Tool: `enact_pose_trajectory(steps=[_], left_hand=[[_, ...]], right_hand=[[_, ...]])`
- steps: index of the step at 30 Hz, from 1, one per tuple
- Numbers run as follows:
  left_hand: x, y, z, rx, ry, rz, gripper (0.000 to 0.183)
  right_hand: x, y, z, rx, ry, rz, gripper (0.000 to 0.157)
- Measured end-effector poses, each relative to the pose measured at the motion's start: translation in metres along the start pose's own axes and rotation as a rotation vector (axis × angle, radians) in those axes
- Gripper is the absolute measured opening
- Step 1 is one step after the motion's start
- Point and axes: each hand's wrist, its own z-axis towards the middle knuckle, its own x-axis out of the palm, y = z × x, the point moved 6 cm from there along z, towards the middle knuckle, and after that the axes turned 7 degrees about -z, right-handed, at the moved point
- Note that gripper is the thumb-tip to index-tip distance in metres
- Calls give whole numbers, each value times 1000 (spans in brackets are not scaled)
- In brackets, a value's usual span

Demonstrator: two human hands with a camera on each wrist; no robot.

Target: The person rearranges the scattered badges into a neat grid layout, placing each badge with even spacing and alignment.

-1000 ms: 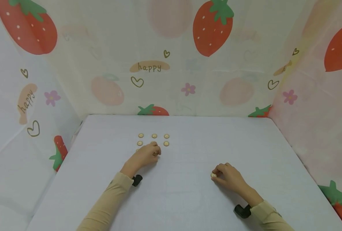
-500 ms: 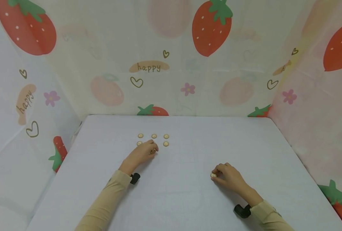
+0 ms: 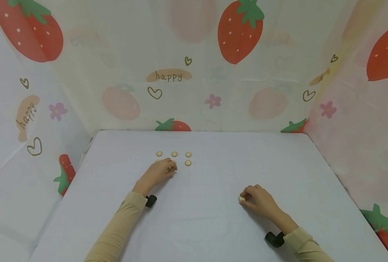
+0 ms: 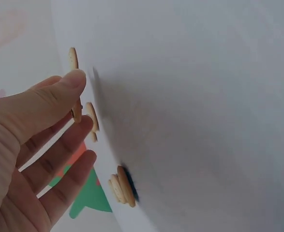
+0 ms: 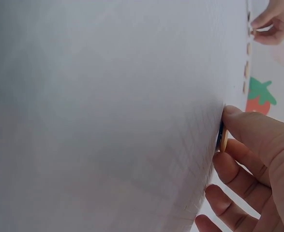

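Observation:
My left hand hovers over the near side of a group of small round biscuits. Between thumb and fingers it pinches one biscuit, seen edge-on as a thin tan disc in the left wrist view. The other biscuits, such as this one, lie flat in rows; the hand partly covers two of them in the head view. Farther right and nearer the front, my right hand holds another biscuit by its edge, down at the tabletop. Its remaining fingers are loosely bent beside it.
A white-covered table extends under both hands. Cloth walls printed with strawberries, hearts and flowers enclose it at the back and sides. Black wrist cameras, one of them here, stick out beneath the wrists.
My left hand has drifted a little left and slightly away from me, still pinching its biscuit. The right hand and its biscuit have stayed in place.

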Motion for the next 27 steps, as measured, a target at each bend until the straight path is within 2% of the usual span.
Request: enact_pose_trajectory(steps=[12,22,27], left_hand=[[3,14,2,-36,30,-140,20],[3,14,5,-49,52,-141,23],[4,14,5,-32,60,-143,24]], right_hand=[[4,-4,0,15,5,4,13],[5,-4,-1,29,17,13,13],[4,-5,-1,29,14,13,13]])
